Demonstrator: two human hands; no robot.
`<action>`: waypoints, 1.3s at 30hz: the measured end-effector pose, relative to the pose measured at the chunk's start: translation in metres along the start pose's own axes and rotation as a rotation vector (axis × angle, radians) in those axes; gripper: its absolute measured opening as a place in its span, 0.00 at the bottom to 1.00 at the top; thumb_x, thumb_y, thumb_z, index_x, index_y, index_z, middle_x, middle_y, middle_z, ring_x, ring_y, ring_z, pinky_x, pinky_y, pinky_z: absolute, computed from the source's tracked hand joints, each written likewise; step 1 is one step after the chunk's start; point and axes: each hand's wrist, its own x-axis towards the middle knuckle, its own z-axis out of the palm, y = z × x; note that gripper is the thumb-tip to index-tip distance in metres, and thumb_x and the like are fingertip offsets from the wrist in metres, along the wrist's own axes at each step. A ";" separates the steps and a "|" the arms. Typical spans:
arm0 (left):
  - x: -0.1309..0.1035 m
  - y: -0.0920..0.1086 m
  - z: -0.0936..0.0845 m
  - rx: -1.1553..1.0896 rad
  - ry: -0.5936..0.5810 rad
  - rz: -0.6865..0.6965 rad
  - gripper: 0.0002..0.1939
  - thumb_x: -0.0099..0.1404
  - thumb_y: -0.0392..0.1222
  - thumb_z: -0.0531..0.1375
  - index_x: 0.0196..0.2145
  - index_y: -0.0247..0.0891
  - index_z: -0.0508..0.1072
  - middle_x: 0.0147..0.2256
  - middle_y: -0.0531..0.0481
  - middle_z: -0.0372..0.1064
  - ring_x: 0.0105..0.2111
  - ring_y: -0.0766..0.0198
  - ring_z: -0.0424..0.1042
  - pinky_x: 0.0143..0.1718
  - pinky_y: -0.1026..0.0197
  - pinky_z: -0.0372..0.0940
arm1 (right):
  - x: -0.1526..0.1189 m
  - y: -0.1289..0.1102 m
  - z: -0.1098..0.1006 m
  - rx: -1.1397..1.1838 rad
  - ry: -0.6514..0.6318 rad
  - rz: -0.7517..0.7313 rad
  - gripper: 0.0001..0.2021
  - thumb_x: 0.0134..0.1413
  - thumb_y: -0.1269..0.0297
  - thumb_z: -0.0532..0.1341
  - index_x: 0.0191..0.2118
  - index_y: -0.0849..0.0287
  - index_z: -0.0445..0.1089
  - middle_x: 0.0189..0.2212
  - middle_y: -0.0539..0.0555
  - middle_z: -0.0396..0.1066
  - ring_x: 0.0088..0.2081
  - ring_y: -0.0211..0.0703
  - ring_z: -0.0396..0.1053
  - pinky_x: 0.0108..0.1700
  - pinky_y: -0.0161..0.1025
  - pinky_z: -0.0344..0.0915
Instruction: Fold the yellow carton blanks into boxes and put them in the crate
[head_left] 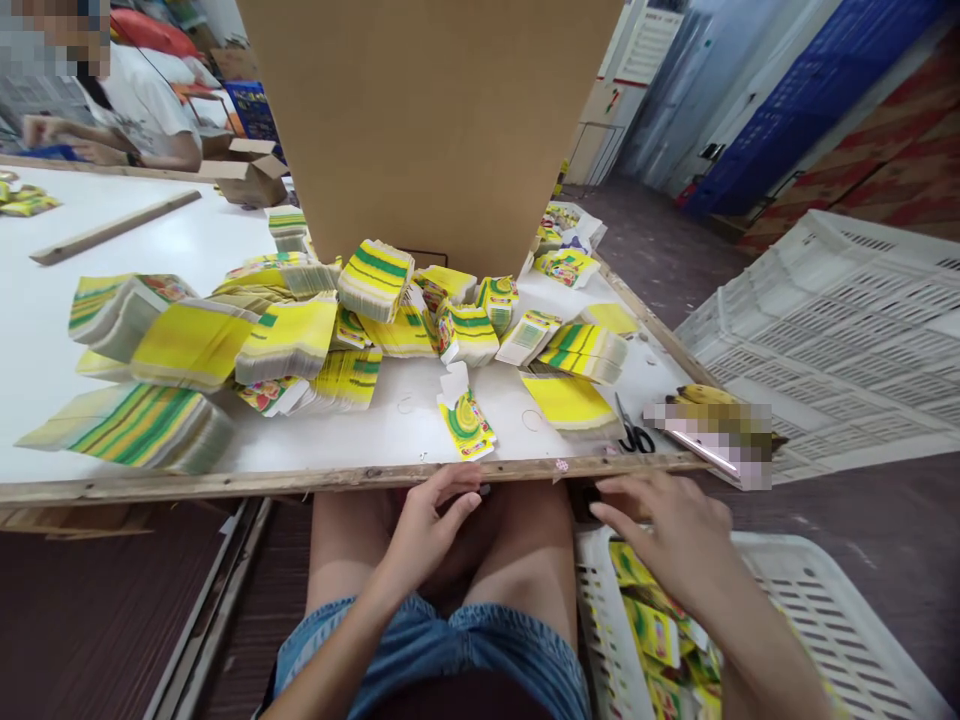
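Note:
My left hand (429,522) hovers at the table's front edge above my lap, thumb apart from the fingers and nothing between them. Just beyond it, a small yellow-and-green printed carton (466,420) lies on the white tabletop with its top flap raised. My right hand (667,525) hangs over the near end of a white plastic basket (832,610), fingers spread and holding nothing. Inside the basket are several filled yellow cartons (651,632), partly hidden by my right forearm. Across the table lie stacks of flat yellow carton blanks (195,345).
Black-handled scissors (636,436) and bananas (701,400) beside a blurred pink item lie at the right corner. A tall brown cardboard box (435,130) stands behind the stacks. White crates (840,330) rise at the right. A person (142,100) works at the far left.

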 end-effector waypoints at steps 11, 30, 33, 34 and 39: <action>-0.014 -0.004 -0.026 0.161 0.090 0.023 0.15 0.63 0.42 0.61 0.47 0.37 0.74 0.44 0.42 0.77 0.46 0.54 0.75 0.50 0.51 0.68 | 0.087 -0.095 0.143 0.073 -0.141 0.317 0.20 0.44 0.62 0.70 0.42 0.67 0.69 0.44 0.73 0.71 0.48 0.64 0.68 0.46 0.50 0.61; -0.001 -0.002 -0.036 -0.048 0.282 0.036 0.21 0.59 0.48 0.65 0.48 0.36 0.72 0.43 0.42 0.77 0.47 0.54 0.74 0.52 0.53 0.66 | 0.059 -0.086 0.133 1.030 -0.024 0.458 0.15 0.52 0.53 0.59 0.41 0.57 0.61 0.32 0.57 0.77 0.35 0.50 0.75 0.37 0.44 0.70; 0.004 -0.001 -0.032 -0.333 0.232 0.017 0.26 0.58 0.51 0.65 0.52 0.38 0.71 0.48 0.41 0.75 0.51 0.51 0.72 0.53 0.52 0.65 | 0.029 -0.105 0.121 1.236 -0.137 0.453 0.19 0.49 0.48 0.62 0.40 0.56 0.62 0.30 0.55 0.77 0.29 0.48 0.76 0.30 0.42 0.70; 0.005 0.000 -0.029 -0.426 0.209 -0.010 0.27 0.57 0.52 0.66 0.51 0.38 0.72 0.48 0.42 0.75 0.51 0.50 0.72 0.53 0.52 0.65 | 0.019 -0.111 0.119 1.283 -0.169 0.455 0.20 0.48 0.48 0.63 0.39 0.56 0.63 0.29 0.55 0.77 0.28 0.47 0.75 0.29 0.41 0.70; 0.002 0.009 -0.021 -0.685 0.119 -0.172 0.25 0.57 0.52 0.66 0.48 0.35 0.74 0.47 0.41 0.76 0.51 0.47 0.72 0.53 0.51 0.66 | -0.010 -0.124 0.110 1.350 -0.260 0.465 0.17 0.49 0.49 0.65 0.35 0.57 0.66 0.26 0.53 0.76 0.26 0.46 0.74 0.27 0.40 0.69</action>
